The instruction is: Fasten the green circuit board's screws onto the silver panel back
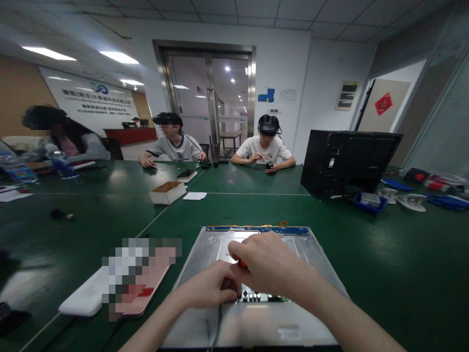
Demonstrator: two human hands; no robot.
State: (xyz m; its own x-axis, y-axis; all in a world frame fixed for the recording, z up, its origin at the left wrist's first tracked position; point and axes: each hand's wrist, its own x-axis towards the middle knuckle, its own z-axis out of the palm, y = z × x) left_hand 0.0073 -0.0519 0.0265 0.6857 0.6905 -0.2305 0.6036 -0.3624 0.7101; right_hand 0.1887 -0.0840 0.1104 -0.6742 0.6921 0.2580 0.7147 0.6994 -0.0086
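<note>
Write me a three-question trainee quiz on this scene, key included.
1. True or false: from the wearer's view, the pink slab lies left of the silvery panel.
2. Multiple choice: what colour is the strip along the panel's far edge? A) white B) blue C) yellow
3. Fill in the colour: a small ____ item shows at the fingers of the right hand.

Key: 1. True. 2. B. 3. Red.
</note>
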